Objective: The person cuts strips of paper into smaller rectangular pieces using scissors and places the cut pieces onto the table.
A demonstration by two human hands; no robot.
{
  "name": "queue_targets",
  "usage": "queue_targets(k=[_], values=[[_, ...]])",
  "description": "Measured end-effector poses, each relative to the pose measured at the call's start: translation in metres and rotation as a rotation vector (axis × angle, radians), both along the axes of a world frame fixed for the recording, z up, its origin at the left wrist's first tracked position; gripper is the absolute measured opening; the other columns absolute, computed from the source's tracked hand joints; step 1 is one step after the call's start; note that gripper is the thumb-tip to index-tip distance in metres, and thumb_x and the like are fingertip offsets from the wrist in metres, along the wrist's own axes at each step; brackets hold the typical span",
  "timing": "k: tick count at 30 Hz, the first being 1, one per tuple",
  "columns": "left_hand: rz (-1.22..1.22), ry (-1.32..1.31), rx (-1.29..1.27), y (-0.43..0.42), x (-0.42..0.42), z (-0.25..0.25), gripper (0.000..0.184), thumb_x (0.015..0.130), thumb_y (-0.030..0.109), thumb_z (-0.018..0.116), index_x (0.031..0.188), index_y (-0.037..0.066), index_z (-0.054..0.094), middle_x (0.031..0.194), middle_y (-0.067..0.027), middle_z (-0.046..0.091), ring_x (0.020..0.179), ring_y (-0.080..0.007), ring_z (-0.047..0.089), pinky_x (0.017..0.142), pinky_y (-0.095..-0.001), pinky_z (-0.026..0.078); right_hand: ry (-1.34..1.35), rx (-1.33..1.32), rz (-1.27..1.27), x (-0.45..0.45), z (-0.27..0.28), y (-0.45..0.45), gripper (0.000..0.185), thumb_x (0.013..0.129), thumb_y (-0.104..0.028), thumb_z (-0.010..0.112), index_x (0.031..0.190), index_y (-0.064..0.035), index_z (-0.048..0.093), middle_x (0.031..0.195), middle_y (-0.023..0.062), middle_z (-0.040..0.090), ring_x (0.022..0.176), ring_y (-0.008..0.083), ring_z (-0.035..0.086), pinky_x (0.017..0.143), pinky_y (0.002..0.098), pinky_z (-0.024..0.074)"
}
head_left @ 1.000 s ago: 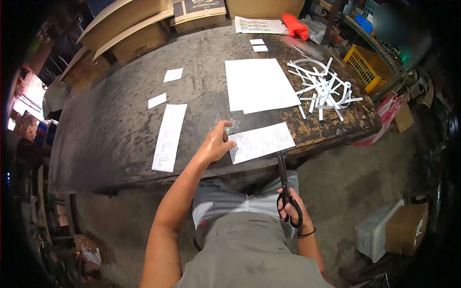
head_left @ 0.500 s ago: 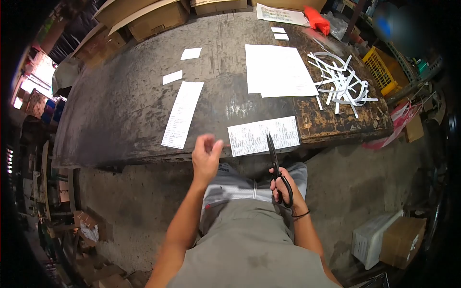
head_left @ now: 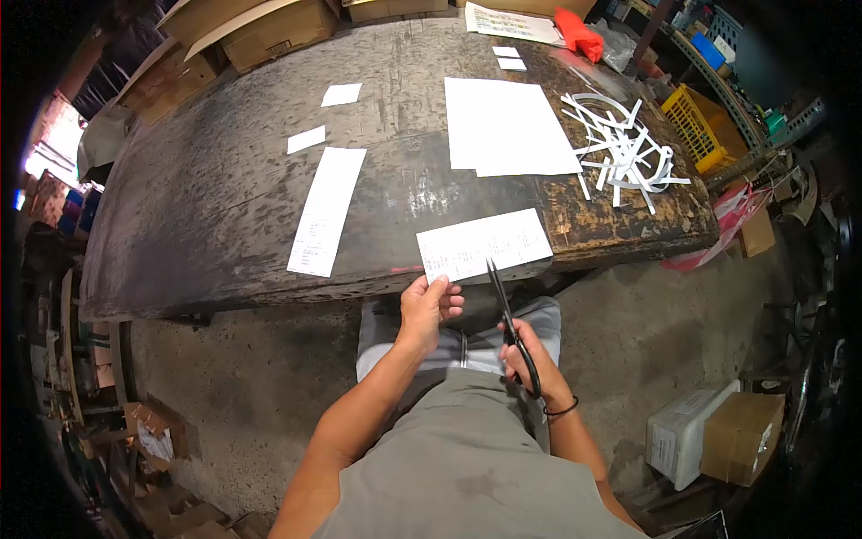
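My left hand (head_left: 427, 310) pinches the near left corner of a printed sheet of paper (head_left: 485, 241) at the table's front edge. Black scissors (head_left: 510, 325) are in my right hand (head_left: 532, 357), pointing away from me, with their tips over the lower part of that sheet. The blades look nearly closed. To the left lies a long printed paper strip (head_left: 327, 212). Two small paper pieces, one of them a white slip (head_left: 306, 139), rest beyond it. Large white sheets (head_left: 507, 128) are stacked farther back in the middle.
A heap of thin paper offcuts (head_left: 628, 153) lies at the table's right. Cardboard boxes (head_left: 278, 38) line the back edge, and a red bag (head_left: 578, 34) is at the back right. A yellow crate (head_left: 696, 130) stands beyond the table. Another carton (head_left: 743, 438) is on the floor.
My left hand has moved right and taken hold of the printed sheet's corner. The scissors stay in my right hand near the sheet. The view has shifted slightly.
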State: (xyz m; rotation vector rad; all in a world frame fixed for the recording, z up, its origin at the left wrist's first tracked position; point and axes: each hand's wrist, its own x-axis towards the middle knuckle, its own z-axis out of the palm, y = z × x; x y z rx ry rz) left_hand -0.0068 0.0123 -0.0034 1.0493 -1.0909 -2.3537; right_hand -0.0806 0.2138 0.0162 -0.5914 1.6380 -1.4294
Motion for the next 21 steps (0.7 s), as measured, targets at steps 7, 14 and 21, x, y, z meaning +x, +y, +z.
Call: queue_targets(k=[7,14,21], values=[[0.045,0.048,0.066,0.006,-0.006,-0.004,0.023,0.089,0.018,0.055,0.105,0.001,0.053,0.092,-0.0110,0.061,0.078,-0.0195,0.063,0.067,-0.0309,0.054,-0.006,0.170,0.079,0.017,0.000,0.003,0.039,0.090,-0.023,0.052,0.124,-0.0055,0.040,0.077,-0.0002,0.051,0.059,0.0064,0.049,0.054,0.0211,0.0427],[0.085,0.092,0.082,0.008,-0.007,-0.008,0.022,0.088,0.016,0.055,0.105,0.001,0.053,0.094,-0.0115,0.061,0.082,-0.0203,0.063,0.071,-0.0334,0.055,-0.003,0.142,0.112,0.019,0.003,-0.003,0.045,0.089,-0.024,0.056,0.126,-0.0043,0.039,0.070,0.0002,0.049,0.058,0.0087,0.049,0.052,0.0255,0.0408],[0.080,0.092,0.098,0.010,-0.008,-0.005,0.021,0.088,0.016,0.054,0.104,0.002,0.053,0.093,-0.0103,0.061,0.082,-0.0192,0.062,0.072,-0.0334,0.054,-0.048,0.206,0.093,0.021,0.000,-0.001,0.044,0.089,-0.023,0.055,0.125,-0.0033,0.039,0.071,0.0005,0.050,0.059,0.0090,0.049,0.052,0.0256,0.0415]])
